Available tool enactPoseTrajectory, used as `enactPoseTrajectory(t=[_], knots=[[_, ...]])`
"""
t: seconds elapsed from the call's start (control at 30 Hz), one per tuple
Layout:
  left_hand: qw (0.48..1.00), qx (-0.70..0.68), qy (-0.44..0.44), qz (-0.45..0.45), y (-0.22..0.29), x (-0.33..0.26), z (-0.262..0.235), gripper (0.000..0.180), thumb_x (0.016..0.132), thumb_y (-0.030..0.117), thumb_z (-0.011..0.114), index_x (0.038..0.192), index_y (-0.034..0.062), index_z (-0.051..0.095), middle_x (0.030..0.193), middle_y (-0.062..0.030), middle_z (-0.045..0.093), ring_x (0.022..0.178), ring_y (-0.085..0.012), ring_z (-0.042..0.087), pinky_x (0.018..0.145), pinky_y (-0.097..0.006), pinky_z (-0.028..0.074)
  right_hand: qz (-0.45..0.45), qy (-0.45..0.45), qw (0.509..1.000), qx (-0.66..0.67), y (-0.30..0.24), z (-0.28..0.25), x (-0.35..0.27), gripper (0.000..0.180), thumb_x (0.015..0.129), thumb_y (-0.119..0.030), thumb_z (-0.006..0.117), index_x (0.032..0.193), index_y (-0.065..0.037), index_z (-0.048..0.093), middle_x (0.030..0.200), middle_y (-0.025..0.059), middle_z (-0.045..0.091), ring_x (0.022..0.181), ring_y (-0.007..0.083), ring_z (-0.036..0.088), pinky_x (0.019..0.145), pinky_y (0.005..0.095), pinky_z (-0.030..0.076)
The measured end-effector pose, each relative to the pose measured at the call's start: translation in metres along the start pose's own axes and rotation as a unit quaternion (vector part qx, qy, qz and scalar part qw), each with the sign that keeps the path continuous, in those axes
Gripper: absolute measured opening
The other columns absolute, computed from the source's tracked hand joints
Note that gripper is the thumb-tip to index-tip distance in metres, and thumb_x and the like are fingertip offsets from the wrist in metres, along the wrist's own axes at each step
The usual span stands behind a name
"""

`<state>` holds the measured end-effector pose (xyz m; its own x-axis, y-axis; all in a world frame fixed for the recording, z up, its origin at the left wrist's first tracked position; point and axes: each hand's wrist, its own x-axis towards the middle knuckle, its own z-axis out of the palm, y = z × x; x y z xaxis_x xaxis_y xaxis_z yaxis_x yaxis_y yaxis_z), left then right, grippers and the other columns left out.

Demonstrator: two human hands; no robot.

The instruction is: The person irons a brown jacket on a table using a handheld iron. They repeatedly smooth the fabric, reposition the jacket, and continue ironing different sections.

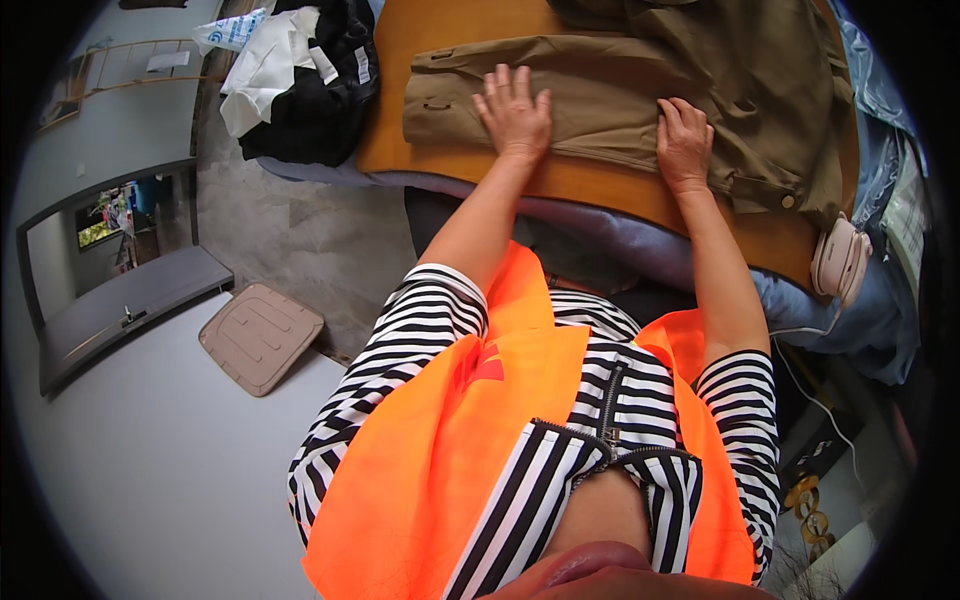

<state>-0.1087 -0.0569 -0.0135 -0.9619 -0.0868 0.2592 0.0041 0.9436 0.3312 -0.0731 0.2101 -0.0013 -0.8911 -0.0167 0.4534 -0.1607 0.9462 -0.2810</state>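
Note:
A brown garment (600, 85) with a button and stitched slits lies across an orange-brown board. One long section of it, which could be a sleeve or a leg, stretches flat to the left. My left hand (517, 112) presses on that section near its slit end, palm down with fingers spread. Farther right, my right hand (685, 143) rests on the same section near its lower edge. Its fingers are slightly bent over the fabric, and I see no fold gripped in them. At the board's right edge stands a small pale pink appliance (840, 262), iron-like, with a white cord.
The orange-brown board (390, 120) lies over bluish cloth (640, 225). Black and white clothing (315, 100) is heaped at its left. Clear plastic (875, 70) hangs along the right side. A brown flat lid-like panel (262, 338) and a framed mirror (110, 245) are at the left.

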Motion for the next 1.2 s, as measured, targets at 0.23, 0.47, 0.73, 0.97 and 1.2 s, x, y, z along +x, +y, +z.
enactPoseTrajectory(t=[0.23, 0.47, 0.73, 0.97, 1.2], knots=[[0.998, 0.012, 0.033, -0.058, -0.048, 0.017, -0.022, 0.060, 0.089, 0.040, 0.069, 0.138, 0.0085, 0.057, 0.153, -0.0190, 0.042, 0.142, -0.0363, 0.036, 0.114, -0.052, 0.029, -0.004, -0.010, 0.999, -0.036, -0.004, -0.001, -0.001, 0.030, 0.091, -0.015, 0.065, 0.120, -0.016, 0.067, 0.120, 0.0002, 0.062, 0.112, 0.0238, 0.056, 0.091, 0.0401, 0.045], [0.993, 0.084, 0.077, 0.011, -0.085, 0.058, -0.034, 0.032, 0.085, 0.033, 0.073, 0.108, 0.0126, 0.065, 0.114, -0.0099, 0.059, 0.115, -0.0304, 0.053, 0.099, -0.048, 0.041, -0.022, -0.014, 0.998, -0.064, -0.004, 0.000, -0.001, 0.033, 0.088, -0.014, 0.065, 0.121, -0.016, 0.067, 0.120, 0.0004, 0.062, 0.112, 0.0237, 0.056, 0.091, 0.0399, 0.045], [0.981, 0.036, 0.130, 0.141, -0.099, 0.070, -0.042, 0.020, 0.086, 0.024, 0.072, 0.101, 0.0126, 0.065, 0.109, -0.0053, 0.058, 0.107, -0.0274, 0.055, 0.090, -0.045, 0.045, -0.041, -0.035, 0.998, -0.027, -0.034, -0.007, 0.020, 0.030, 0.085, -0.010, 0.064, 0.115, -0.011, 0.067, 0.116, 0.0055, 0.064, 0.109, 0.0266, 0.059, 0.088, 0.0413, 0.046], [0.989, 0.017, 0.051, 0.136, -0.086, 0.052, -0.027, 0.040, 0.097, 0.029, 0.060, 0.135, 0.0145, 0.060, 0.142, -0.0068, 0.054, 0.136, -0.0281, 0.046, 0.114, -0.045, 0.034, -0.152, 0.010, 0.984, 0.092, -0.094, 0.032, 0.082, 0.026, 0.089, -0.014, 0.066, 0.114, -0.008, 0.066, 0.113, 0.0076, 0.067, 0.110, 0.0259, 0.062, 0.093, 0.0402, 0.046], [0.990, 0.042, 0.035, 0.130, -0.087, 0.053, -0.028, 0.044, 0.099, 0.033, 0.057, 0.140, 0.0162, 0.057, 0.149, -0.0070, 0.050, 0.141, -0.0278, 0.042, 0.117, -0.045, 0.030, -0.118, -0.287, 0.947, -0.090, -0.022, 0.029, 0.179, 0.027, 0.095, -0.013, 0.044, 0.108, -0.017, 0.066, 0.101, 0.0049, 0.074, 0.102, 0.0271, 0.067, 0.091, 0.0478, 0.041]])
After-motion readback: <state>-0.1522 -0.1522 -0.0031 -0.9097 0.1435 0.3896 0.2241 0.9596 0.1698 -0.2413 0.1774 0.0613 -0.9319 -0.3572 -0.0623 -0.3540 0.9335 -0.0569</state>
